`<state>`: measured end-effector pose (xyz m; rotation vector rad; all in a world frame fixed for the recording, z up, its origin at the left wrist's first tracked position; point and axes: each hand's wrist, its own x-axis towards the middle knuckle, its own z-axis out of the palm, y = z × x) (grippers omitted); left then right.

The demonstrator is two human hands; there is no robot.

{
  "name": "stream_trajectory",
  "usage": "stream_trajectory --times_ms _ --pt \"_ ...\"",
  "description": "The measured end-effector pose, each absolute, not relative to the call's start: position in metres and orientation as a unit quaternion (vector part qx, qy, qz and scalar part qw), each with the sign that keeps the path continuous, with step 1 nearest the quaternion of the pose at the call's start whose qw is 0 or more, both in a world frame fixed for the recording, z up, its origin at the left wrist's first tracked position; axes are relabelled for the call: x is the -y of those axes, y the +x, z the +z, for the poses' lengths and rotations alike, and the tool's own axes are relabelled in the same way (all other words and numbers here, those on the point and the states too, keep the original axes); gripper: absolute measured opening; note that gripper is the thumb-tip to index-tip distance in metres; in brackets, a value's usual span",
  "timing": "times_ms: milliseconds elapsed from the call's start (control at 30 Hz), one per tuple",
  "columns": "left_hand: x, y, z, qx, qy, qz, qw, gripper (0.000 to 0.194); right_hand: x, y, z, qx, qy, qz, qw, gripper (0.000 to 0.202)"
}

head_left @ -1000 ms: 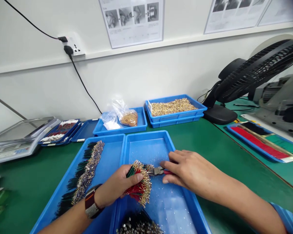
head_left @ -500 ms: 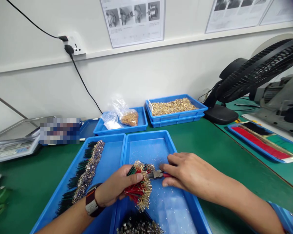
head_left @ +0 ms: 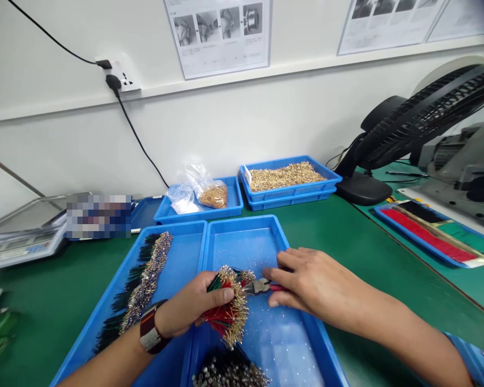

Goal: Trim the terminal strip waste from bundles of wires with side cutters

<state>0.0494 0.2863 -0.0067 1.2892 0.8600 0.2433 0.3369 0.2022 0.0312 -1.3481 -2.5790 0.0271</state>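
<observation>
My left hand (head_left: 197, 301) is closed around a bundle of red and green wires (head_left: 223, 314) with gold-coloured metal tips fanning to the right. In my right hand (head_left: 306, 279) is a pair of pliers (head_left: 260, 286) with red handles. The jaws touch the tips at the bundle's right side; whether they grip a single one I cannot make out. Both hands are over a blue tray (head_left: 280, 231) scattered with tiny bright bits. At its near end lies a heap of dark wires with silvery tips (head_left: 229, 372).
A second blue tray (head_left: 189, 236) on the left holds rows of dark wires with metal tips (head_left: 147, 282). Behind stand a tray of gold-coloured pins (head_left: 286, 176) and a tray with plastic bags (head_left: 213, 194). A black fan (head_left: 419, 123) and a tray of coloured wires (head_left: 435, 234) are on the right.
Almost nothing differs. The bundle and my left hand have shifted very slightly left, and the pliers remain at the wire tips.
</observation>
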Motion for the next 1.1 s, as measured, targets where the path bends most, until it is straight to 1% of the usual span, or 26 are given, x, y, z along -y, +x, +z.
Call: stream_trajectory --times_ms 367,533,667,833,1000,1100 --pt "-0.2858 0.0474 -0.0041 -0.354 0.549 0.083 0.753 0.063 -0.202 0.3323 0.0358 0.886 -0.448 0.069 0.099 0.043" --pt "-0.2864 0.047 -0.0068 -0.349 0.553 0.08 0.752 0.065 -0.2002 0.3315 0.0357 0.887 -0.446 0.064 0.102 0.043" --pt "-0.2879 0.0461 -0.0113 -0.368 0.57 0.073 0.731 0.062 -0.197 0.333 0.0354 0.887 -0.45 0.054 0.089 0.04" --pt "-0.2886 0.0467 -0.0102 -0.349 0.6 0.072 0.716 0.062 -0.1961 0.3338 0.0392 0.884 -0.451 0.076 0.095 0.041" --pt "-0.2891 0.0462 -0.0071 -0.325 0.601 0.052 0.729 0.066 -0.1992 0.3346 0.0349 0.885 -0.452 0.043 0.098 0.043" --pt "-0.2893 0.0452 -0.0066 -0.32 0.582 0.049 0.746 0.066 -0.2009 0.3353 0.0323 0.887 -0.448 0.055 0.096 0.047"
